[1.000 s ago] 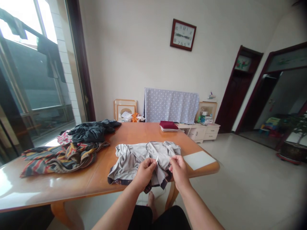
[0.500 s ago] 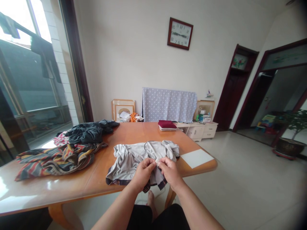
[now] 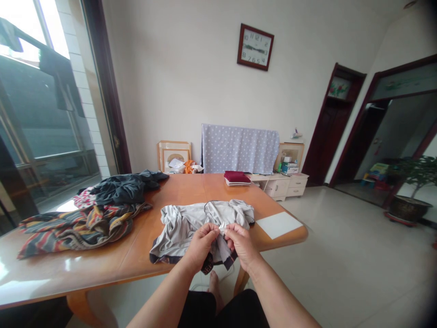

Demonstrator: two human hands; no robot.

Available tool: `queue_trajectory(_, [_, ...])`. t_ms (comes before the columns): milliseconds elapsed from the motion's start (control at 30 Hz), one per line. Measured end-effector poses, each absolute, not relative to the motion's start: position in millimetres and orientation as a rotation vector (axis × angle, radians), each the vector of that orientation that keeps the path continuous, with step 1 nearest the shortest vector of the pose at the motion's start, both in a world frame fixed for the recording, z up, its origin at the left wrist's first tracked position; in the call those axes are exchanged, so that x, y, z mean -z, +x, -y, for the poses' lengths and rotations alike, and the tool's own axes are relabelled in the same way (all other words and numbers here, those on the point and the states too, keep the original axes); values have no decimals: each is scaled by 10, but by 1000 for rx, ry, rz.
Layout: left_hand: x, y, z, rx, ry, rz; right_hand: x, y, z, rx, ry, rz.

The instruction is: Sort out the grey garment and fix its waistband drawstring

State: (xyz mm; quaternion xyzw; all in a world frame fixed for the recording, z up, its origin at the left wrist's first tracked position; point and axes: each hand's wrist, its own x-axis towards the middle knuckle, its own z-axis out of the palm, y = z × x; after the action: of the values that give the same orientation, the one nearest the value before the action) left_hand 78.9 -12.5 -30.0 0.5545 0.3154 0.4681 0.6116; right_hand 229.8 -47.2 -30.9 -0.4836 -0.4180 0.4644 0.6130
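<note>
A light grey garment [image 3: 184, 223] with dark patterned edging lies rumpled on the wooden table, partly hanging over its near edge. Above its near side, my left hand [image 3: 203, 243] and my right hand [image 3: 241, 241] meet, thumbs and fingertips pinched. Between them they hold a small white tag [image 3: 222, 226] at the garment; how it is attached is hidden. Dark cloth with lettering shows below my left hand. To the right of the garment lies a white rectangular sheet [image 3: 279, 224].
The wooden table [image 3: 184, 184] also bears a striped garment [image 3: 78, 228] and a dark garment [image 3: 126, 187] heaped on the left. A folded maroon and striped stack [image 3: 236, 177] sits at the far edge. Behind stands a low white cabinet [image 3: 293, 186].
The fingertips have shifted slightly, and a little more of the white tag shows between them. The garment stays in place; the view has moved a touch.
</note>
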Motion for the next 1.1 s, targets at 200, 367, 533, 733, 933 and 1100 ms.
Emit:
queue_trajectory(200, [264, 778, 149, -1086, 1315, -734, 298, 2294, 471, -1116, -1080, 926])
queue_trajectory(367, [231, 791, 164, -1103, 1349, -765, 282, 2289, 481, -1159, -957, 841])
queue_trajectory(533, [174, 824, 220, -991, 1316, -710, 309, 2251, 493, -1252, -835, 795])
queue_trajectory(733, [157, 850, 275, -1002, 1223, -612, 351, 2193, 516, -1264, -835, 810])
queue_trajectory(933, [212, 850, 253, -1011, 1236, -634, 279, 2162, 544, -1131, -955, 909])
queue_trajectory(1100, [234, 799, 223, -1044, 1213, -633, 277, 2188, 512, -1168, -950, 794])
